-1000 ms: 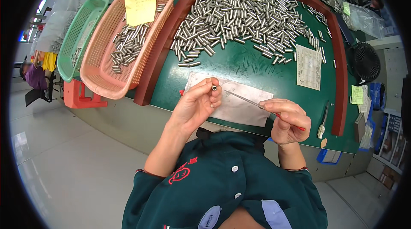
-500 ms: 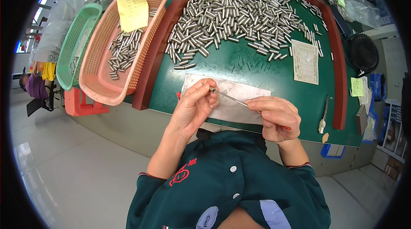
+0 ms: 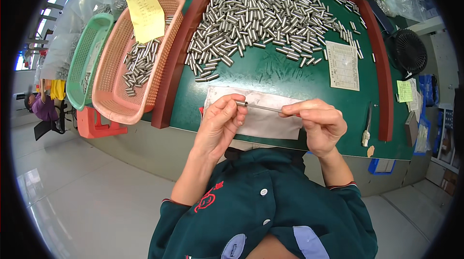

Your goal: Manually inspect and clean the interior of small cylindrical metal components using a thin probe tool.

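Observation:
Between the thumb and forefinger of my left hand [image 3: 217,121] is a small shiny metal cylinder [image 3: 241,103]. My right hand [image 3: 323,124] pinches a thin metal rod tool [image 3: 266,108] with a red handle, mostly hidden in the fingers. The rod points left, its tip at the cylinder's right end; whether it is inside cannot be seen. Beneath both hands a whitish sheet [image 3: 270,128] lies on the green tabletop [image 3: 270,73]. Beyond it spreads a large heap of similar metal cylinders [image 3: 256,17].
Dark red rails [image 3: 170,82] frame the tabletop. At left stand a pink basket [image 3: 104,97] with cylinders and a yellow note [image 3: 146,14], and a green basket [image 3: 75,73]. To the right are a printed paper [image 3: 343,65], a slim white-ended tool [image 3: 367,128] and a black fan [image 3: 410,53].
My right hand has shifted right and slightly up, and the rod lies more level. The cylinder has turned from facing me to pointing right along the rod.

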Demonstrator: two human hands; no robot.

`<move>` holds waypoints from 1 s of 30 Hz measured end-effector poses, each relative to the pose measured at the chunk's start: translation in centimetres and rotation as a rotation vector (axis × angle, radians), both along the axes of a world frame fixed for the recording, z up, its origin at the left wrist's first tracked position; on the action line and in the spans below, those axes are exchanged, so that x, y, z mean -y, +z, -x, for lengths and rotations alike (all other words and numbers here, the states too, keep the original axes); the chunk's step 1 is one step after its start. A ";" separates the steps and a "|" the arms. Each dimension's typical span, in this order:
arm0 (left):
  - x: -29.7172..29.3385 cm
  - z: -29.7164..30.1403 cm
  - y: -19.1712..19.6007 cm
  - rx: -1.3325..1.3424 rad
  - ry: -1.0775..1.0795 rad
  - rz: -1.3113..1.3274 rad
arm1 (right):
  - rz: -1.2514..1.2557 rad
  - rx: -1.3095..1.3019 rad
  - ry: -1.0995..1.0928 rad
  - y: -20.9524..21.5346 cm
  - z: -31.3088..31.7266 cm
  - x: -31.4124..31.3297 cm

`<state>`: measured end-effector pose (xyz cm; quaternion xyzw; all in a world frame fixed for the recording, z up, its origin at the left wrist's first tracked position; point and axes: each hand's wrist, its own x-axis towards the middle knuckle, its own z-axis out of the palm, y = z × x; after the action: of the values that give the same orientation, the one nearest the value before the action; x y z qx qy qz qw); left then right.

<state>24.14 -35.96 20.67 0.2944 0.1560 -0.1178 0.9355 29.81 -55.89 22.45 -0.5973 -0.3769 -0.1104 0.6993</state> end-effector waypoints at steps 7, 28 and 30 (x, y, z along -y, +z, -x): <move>-0.1 0.0 1.0 -0.013 -0.063 0.111 | -0.089 -0.047 0.014 0.2 0.2 0.2; 0.4 0.6 1.4 0.079 0.339 -0.298 | -0.247 -0.065 0.045 0.2 0.0 0.4; 0.1 1.0 1.7 0.232 0.436 -1.041 | -0.325 -0.112 -0.048 -0.1 -0.2 0.8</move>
<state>23.14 -36.02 22.38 0.6882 0.1468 0.2031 0.6809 30.03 -56.66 22.38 -0.4904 -0.3003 -0.1531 0.8037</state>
